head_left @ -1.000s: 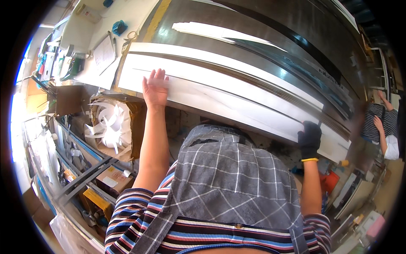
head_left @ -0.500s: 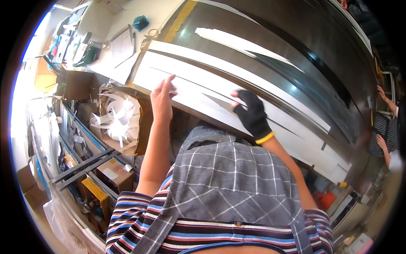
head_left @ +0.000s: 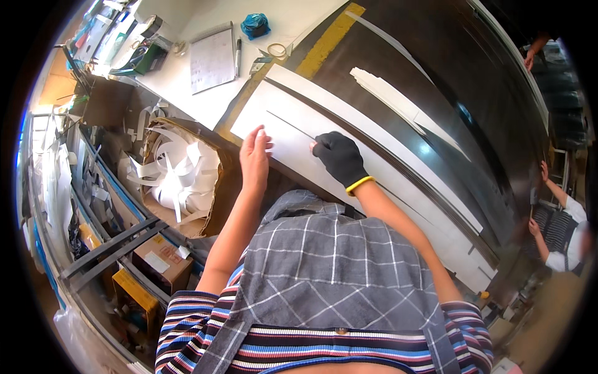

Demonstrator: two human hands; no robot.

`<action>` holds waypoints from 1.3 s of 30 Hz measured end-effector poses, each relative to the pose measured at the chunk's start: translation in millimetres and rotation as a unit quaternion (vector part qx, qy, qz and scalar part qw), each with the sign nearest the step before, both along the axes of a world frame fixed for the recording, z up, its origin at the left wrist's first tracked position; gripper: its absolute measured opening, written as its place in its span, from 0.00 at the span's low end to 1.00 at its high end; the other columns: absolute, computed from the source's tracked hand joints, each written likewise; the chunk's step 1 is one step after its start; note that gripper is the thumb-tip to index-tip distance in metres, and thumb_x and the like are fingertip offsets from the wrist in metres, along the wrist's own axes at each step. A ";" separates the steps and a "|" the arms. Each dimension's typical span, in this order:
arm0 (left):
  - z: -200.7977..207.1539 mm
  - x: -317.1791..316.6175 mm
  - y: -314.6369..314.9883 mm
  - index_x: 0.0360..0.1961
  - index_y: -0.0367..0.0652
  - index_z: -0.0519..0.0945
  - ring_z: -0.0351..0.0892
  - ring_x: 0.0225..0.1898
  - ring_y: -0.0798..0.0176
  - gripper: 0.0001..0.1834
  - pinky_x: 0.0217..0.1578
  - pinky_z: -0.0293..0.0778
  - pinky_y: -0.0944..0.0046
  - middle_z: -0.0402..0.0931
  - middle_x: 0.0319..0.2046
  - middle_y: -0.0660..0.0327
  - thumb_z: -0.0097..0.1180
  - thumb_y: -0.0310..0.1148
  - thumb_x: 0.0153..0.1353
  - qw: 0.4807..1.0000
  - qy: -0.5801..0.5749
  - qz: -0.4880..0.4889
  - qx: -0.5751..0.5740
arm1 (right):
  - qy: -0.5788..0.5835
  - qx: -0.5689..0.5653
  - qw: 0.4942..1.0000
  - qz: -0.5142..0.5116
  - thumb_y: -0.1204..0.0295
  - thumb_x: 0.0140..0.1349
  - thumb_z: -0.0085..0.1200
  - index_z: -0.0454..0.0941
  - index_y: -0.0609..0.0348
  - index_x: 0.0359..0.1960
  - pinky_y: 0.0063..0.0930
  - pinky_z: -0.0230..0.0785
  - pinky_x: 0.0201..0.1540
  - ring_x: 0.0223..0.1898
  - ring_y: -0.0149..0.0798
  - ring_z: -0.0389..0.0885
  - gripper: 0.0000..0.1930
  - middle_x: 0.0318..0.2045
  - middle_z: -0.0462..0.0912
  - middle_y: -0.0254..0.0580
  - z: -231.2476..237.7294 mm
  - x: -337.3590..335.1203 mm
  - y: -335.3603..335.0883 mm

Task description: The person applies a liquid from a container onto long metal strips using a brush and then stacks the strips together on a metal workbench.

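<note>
Pressing both hands on the long white sheet (head_left: 324,146), which lies flat on the dark worktop (head_left: 473,118) and runs from far left to near right. Left hand (head_left: 254,156), bare, is open w/ fingers together, flat on the sheet's near edge, not gripping anything. Right hand (head_left: 340,157) wears a black glove w/ yellow cuff; fingers curled down onto the sheet just right of the left hand, holding nothing as far as I can see. Thin dark line runs lengthwise along the sheet between strips. Separate narrow white strip (head_left: 398,103) lies farther out on the worktop, apart from the sheet. Yellow stripe (head_left: 327,40) marks the worktop's left end. Left of that, a white surface w/ a paper pad (head_left: 212,59), pen (head_left: 238,56) and blue tape roll (head_left: 255,25). Cardboard box (head_left: 180,174) full of white offcut strips sits below the worktop's left end, near the left forearm. Another person (head_left: 557,224) is at the far right, hands well apart from these
</note>
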State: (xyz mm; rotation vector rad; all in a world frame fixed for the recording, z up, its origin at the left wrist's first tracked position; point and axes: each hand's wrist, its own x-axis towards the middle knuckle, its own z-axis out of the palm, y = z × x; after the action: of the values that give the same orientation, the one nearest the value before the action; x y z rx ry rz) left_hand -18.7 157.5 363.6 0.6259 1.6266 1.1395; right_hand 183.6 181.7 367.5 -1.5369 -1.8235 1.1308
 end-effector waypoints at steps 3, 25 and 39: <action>-20.7 -22.9 2.4 0.50 0.37 0.78 0.76 0.36 0.68 0.15 0.39 0.72 0.68 0.77 0.36 0.62 0.56 0.33 0.65 0.980 0.189 -0.006 0.061 | -0.087 0.069 0.993 -0.032 0.59 0.54 0.58 0.81 0.54 0.20 0.45 0.70 0.37 0.35 0.52 0.79 0.13 0.27 0.80 0.46 -13.7 -15.6 11.3; -26.2 0.9 4.9 0.52 0.51 0.79 0.69 0.56 0.52 0.20 0.57 0.62 0.52 0.74 0.51 0.60 0.59 0.33 0.55 0.780 0.562 -0.203 0.186 | -0.198 0.039 0.979 0.003 0.59 0.53 0.58 0.82 0.52 0.21 0.43 0.68 0.38 0.35 0.47 0.78 0.12 0.27 0.80 0.42 -12.7 -1.0 0.1; -11.8 13.0 0.4 0.57 0.55 0.77 0.65 0.59 0.51 0.22 0.60 0.58 0.51 0.70 0.55 0.59 0.55 0.37 0.59 0.733 0.611 -0.257 0.155 | -0.220 0.073 0.973 0.002 0.58 0.55 0.56 0.82 0.52 0.27 0.43 0.69 0.40 0.37 0.48 0.79 0.12 0.28 0.81 0.42 6.6 4.5 -8.9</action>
State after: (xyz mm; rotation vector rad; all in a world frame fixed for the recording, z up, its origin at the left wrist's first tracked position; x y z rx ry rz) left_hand -5.7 157.9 351.7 2.2371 2.0313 0.4983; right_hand 188.1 172.9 374.1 -1.7981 -2.1365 0.6697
